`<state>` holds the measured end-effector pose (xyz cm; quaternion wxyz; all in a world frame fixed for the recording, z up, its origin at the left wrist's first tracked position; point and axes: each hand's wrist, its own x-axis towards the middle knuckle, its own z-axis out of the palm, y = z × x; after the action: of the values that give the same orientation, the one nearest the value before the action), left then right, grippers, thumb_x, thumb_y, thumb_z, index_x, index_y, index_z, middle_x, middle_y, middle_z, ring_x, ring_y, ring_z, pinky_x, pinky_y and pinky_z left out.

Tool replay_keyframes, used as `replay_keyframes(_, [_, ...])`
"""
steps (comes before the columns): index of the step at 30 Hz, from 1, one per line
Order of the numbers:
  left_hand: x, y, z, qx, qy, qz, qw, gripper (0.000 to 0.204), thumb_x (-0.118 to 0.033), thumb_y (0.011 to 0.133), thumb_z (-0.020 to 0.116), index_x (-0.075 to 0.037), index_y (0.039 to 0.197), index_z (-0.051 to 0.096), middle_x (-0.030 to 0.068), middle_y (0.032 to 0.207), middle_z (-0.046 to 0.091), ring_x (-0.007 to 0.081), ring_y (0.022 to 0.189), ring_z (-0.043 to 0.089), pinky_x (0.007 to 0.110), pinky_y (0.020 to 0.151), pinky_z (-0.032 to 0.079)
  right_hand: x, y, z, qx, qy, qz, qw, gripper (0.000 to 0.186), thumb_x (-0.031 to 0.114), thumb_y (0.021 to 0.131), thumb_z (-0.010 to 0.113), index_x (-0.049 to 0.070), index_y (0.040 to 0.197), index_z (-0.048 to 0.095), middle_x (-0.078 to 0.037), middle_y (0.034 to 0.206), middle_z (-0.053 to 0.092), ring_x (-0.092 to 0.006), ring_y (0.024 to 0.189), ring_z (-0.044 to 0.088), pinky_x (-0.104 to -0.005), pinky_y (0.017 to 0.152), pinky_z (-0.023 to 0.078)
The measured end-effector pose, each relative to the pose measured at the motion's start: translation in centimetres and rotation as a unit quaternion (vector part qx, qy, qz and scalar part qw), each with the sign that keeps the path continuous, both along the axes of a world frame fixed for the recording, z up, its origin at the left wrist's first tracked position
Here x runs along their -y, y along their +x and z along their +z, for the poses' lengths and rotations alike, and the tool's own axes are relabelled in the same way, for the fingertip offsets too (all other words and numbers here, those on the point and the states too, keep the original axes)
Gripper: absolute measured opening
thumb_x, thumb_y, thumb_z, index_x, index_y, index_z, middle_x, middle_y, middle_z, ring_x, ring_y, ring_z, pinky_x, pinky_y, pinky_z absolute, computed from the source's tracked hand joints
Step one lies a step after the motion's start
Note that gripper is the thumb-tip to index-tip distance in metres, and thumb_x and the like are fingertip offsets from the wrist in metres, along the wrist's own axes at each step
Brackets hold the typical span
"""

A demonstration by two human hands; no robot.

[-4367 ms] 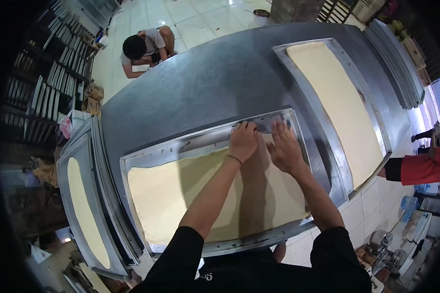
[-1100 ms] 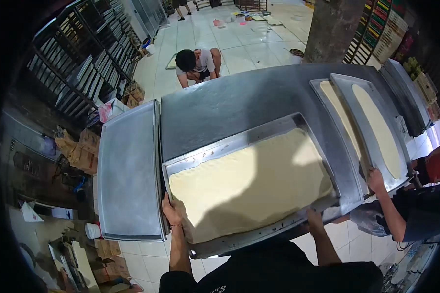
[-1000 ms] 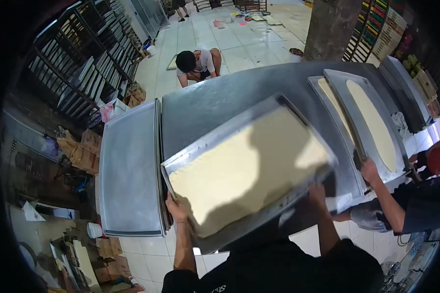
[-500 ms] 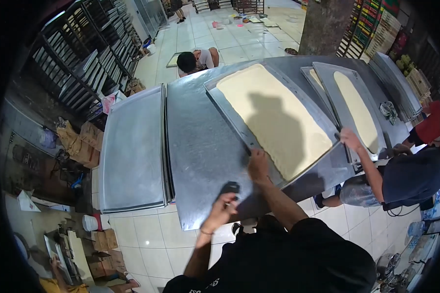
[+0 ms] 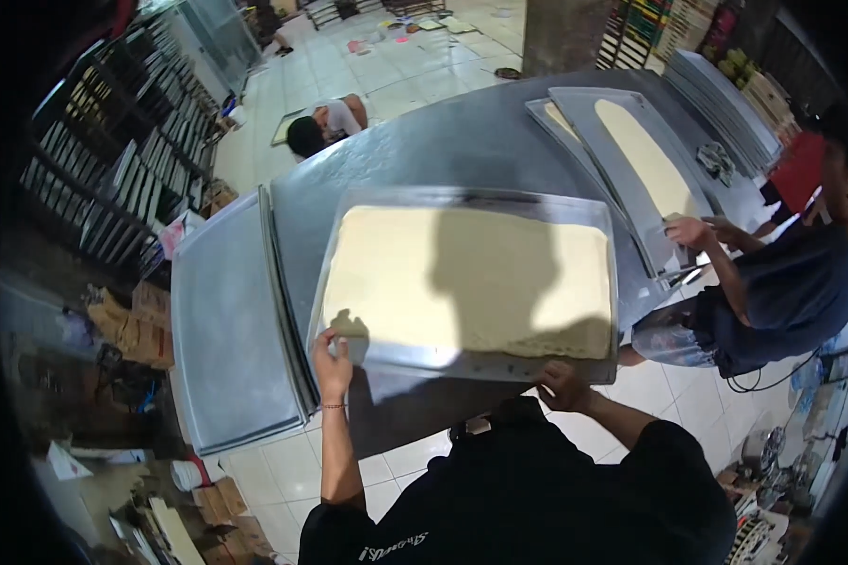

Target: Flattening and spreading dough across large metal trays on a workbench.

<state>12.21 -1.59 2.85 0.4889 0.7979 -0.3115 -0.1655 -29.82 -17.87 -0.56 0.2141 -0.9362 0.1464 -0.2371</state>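
Note:
A wide metal baking tray (image 5: 481,365) lies across the table in front of me, its long side toward me. Pale yellow dough or batter (image 5: 391,273) is spread over it in a flat sheet. At the tray's near left corner, my left hand (image 5: 332,367) is closed on the rim with the thumb up. My right hand (image 5: 562,386) grips the near edge close to the right corner, fingers wrapped round it. Shadows of my head and hand fall across the pale sheet.
Stacked flat trays (image 5: 226,320) lie on the left of the metal table (image 5: 396,165). At the right, a co-worker (image 5: 773,273) handles a tray (image 5: 575,127) bearing a pale strip. More stacked trays (image 5: 725,108) stand behind. Another person (image 5: 325,127) crouches beyond the far edge.
The coated tray has turned from slanting to lying crosswise before me and come nearer. My left hand has moved onto its left corner; my right hand has shifted right along the near edge.

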Motion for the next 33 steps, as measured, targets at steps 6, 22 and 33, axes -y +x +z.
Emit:
replay_keyframes(6, [8.8, -1.8, 0.1, 0.091, 0.005, -0.093, 0.991, 0.029, -0.005, 0.081, 0.051, 0.001, 0.109, 0.055, 0.0168, 0.104, 0.058, 0.0274, 0.096, 0.054, 0.034, 0.086, 0.043, 6.2, -7.8, 1.0, -0.065, 0.065, -0.227, 0.97, 0.019, 0.008, 0.07, 0.059, 0.005, 0.054, 0.049, -0.007, 0.053, 0.047, -0.0271, 0.043, 0.04, -0.0377, 0.046, 0.036])
replay_keyframes(22, [42.1, -24.9, -6.0, 0.255, 0.178, -0.281, 0.908, 0.026, -0.016, 0.076, 0.054, -0.001, 0.097, 0.05, 0.0143, 0.099, 0.055, 0.0311, 0.092, 0.051, 0.043, 0.084, 0.04, 30.9, 3.8, -0.9, -0.169, -0.119, -0.282, 0.937, 0.036, 0.009, 0.082, 0.049, 0.003, 0.117, 0.055, -0.015, 0.122, 0.054, -0.0326, 0.11, 0.049, -0.0414, 0.095, 0.037])
replay_keyframes(33, [43.0, -21.1, -6.0, 0.297, -0.031, -0.272, 0.915, 0.022, -0.012, 0.076, 0.056, -0.002, 0.094, 0.049, 0.015, 0.089, 0.057, 0.034, 0.077, 0.055, 0.043, 0.072, 0.046, 34.9, 5.0, 1.7, -0.244, -0.081, -0.272, 0.927, 0.027, 0.011, 0.081, 0.051, 0.009, 0.106, 0.062, -0.006, 0.112, 0.061, -0.0242, 0.086, 0.051, -0.0335, 0.074, 0.036])
